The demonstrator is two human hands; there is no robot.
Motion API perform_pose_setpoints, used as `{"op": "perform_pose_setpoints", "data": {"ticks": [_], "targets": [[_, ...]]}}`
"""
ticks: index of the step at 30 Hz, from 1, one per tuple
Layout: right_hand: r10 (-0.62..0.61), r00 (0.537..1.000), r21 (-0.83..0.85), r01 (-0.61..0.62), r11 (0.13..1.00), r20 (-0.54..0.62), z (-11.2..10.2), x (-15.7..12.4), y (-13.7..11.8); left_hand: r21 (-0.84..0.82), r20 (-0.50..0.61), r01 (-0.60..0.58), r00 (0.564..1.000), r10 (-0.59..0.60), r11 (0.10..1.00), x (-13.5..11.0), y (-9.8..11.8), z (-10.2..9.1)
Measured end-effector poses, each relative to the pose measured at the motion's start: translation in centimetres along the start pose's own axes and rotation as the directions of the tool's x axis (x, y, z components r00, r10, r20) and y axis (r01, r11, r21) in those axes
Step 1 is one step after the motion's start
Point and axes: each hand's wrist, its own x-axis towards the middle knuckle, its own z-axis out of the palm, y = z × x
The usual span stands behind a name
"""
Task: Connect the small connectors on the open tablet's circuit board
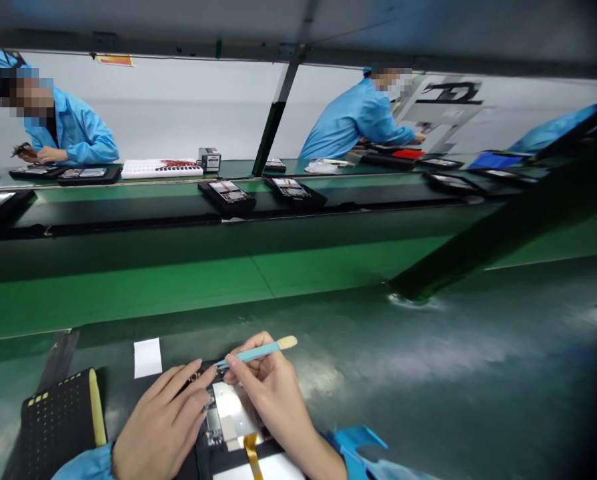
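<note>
An opened electronic device [235, 417], perhaps a tablet, lies on the green bench in front of me. It shows a circuit board, silver plates and a gold ribbon cable [251, 453]. My right hand [273, 387] pinches light blue tweezers [253, 353] with a cream-coloured back end. Their thin tip points left at the device's far edge, close to my left fingertips. My left hand [165, 420] rests with outstretched fingers on the device's left side and upper edge. What lies right under the tip is hidden by my fingers.
A black dotted case with yellow trim [61, 417] stands left of my left hand. A white paper square [147, 358] lies beyond it. A slanted dark post [478, 227] rises at right. Across the raised line [168, 210], several opened devices sit, and co-workers in blue [351, 117] work behind.
</note>
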Motion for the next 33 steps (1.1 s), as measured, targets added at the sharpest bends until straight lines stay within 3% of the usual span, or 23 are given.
{"op": "perform_pose_setpoints", "data": {"ticks": [8,13,17,20,24,26,29,31,33], "targets": [[-0.023,0.999,0.104,0.026,0.994,-0.022,-0.1,0.2,0.4,-0.056,0.169,0.076,0.983,-0.066,0.996,-0.4,0.0,0.0],[-0.033,0.999,0.1,0.035,0.994,-0.016,-0.4,0.4,0.7,-0.17,0.05,0.187,0.982,-0.181,0.968,-1.2,-0.3,0.6],[-0.025,1.0,0.105,0.026,0.994,-0.011,-0.3,0.4,0.8,-0.146,-0.113,0.284,0.947,-0.301,0.948,-0.7,-1.1,-2.1],[-0.024,1.0,0.096,0.024,0.995,0.007,-0.3,0.5,0.8,0.002,-0.198,0.45,0.875,-0.441,0.893,-1.0,-2.7,-6.0],[-0.027,0.999,0.07,0.025,0.997,0.03,-0.8,0.7,1.2,0.151,-0.17,0.692,0.722,-0.671,0.706,-4.0,-5.1,-9.5],[-0.023,0.998,0.063,0.02,0.998,0.055,-1.2,0.9,1.7,0.155,-0.096,0.772,0.633,-0.768,0.616,-6.2,-5.9,-9.4],[-0.013,0.995,0.047,0.009,0.999,0.1,-1.7,1.3,2.4,0.034,0.04,0.855,0.516,-0.855,0.518,-9.0,-6.3,-7.8],[-0.011,0.994,0.036,0.007,0.999,0.11,-1.7,1.4,2.4,-0.06,0.058,0.877,0.48,-0.875,0.477,-10.1,-6.0,-6.7],[-0.02,0.997,0.043,0.017,0.999,0.08,-1.6,1.3,2.1,-0.124,0.044,0.876,0.473,-0.88,0.465,-10.6,-5.6,-6.0]]}}
